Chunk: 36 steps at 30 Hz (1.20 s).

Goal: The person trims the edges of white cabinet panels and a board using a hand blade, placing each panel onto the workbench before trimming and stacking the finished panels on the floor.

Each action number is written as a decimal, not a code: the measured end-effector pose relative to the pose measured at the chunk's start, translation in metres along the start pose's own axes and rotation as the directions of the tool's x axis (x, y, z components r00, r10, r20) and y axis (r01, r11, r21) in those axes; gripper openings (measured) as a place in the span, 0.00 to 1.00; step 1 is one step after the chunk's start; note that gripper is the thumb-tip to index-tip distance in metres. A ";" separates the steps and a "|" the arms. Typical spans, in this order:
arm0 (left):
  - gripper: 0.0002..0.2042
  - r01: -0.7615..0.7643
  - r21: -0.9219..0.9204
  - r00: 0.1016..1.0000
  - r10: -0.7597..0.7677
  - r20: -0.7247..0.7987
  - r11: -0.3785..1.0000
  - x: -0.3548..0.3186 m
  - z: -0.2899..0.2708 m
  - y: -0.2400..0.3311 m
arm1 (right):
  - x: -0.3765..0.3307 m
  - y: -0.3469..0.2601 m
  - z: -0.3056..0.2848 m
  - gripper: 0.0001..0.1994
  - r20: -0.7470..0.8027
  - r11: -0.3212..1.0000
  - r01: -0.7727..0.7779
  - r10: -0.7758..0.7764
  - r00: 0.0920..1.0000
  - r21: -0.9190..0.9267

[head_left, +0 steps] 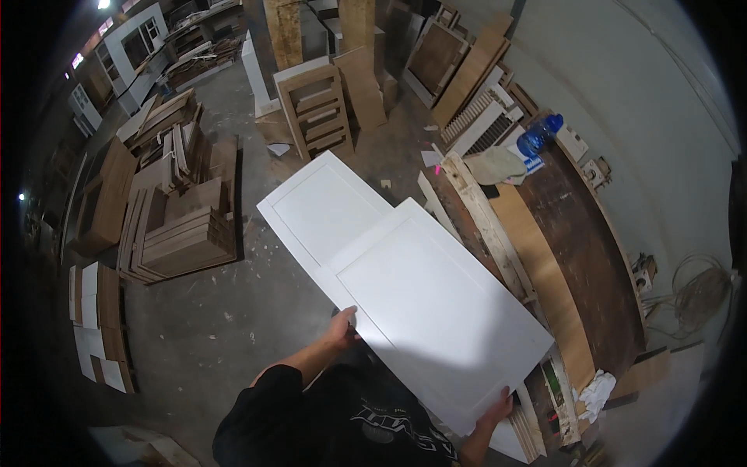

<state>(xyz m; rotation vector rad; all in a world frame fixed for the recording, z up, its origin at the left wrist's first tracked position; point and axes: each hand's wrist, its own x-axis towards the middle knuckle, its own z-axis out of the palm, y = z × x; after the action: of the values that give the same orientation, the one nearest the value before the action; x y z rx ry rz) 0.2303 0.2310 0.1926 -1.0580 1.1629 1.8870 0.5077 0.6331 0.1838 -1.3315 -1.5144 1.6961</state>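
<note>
Both hands gripped the upper white panel [436, 311] of two stacked: left hand [342, 328] curled over its left edge, right hand [496, 409] clamped on its near corner. Long axis ran from right hand away toward upper left, over the lower white panel [323, 206]. Right of the hands: bench [583, 249] with blue bottle [538, 136]. Left: stacked wood boards [183, 241] on floor.

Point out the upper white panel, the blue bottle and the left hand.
upper white panel [436, 303], head view, middle of its face
blue bottle [537, 138], head view, its body
left hand [343, 327], head view, back of the hand
</note>
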 end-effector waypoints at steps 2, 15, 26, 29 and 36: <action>0.18 -0.158 -0.153 0.983 0.169 0.066 0.976 0.024 -0.035 0.020 | -0.012 -0.021 0.050 0.23 0.028 0.998 0.006 -0.004 1.000 -0.056; 0.11 -0.309 -0.289 0.947 0.266 -0.177 0.906 0.148 -0.170 0.226 | -0.081 -0.037 0.361 0.20 0.123 0.986 -0.064 0.084 0.989 -0.154; 0.23 -0.286 0.574 0.866 0.463 -0.187 0.768 0.140 -0.221 0.307 | -0.099 0.017 0.381 0.13 0.233 0.872 0.075 0.045 0.972 -0.483; 0.26 -0.262 0.782 0.738 0.640 -0.215 0.565 0.188 -0.238 0.278 | -0.097 0.035 0.376 0.23 0.187 0.522 0.393 -0.403 0.896 -0.757; 0.27 -0.239 0.381 0.886 0.361 -0.290 0.893 0.185 -0.190 0.238 | 0.034 0.245 0.181 0.20 0.332 0.876 -0.374 0.465 0.821 -0.303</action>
<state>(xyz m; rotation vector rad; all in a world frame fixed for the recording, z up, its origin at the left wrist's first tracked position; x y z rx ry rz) 0.0007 -0.0105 0.0651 -1.0941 1.8859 1.6693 0.3899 0.5188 -0.0749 -1.6081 -1.7726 2.2394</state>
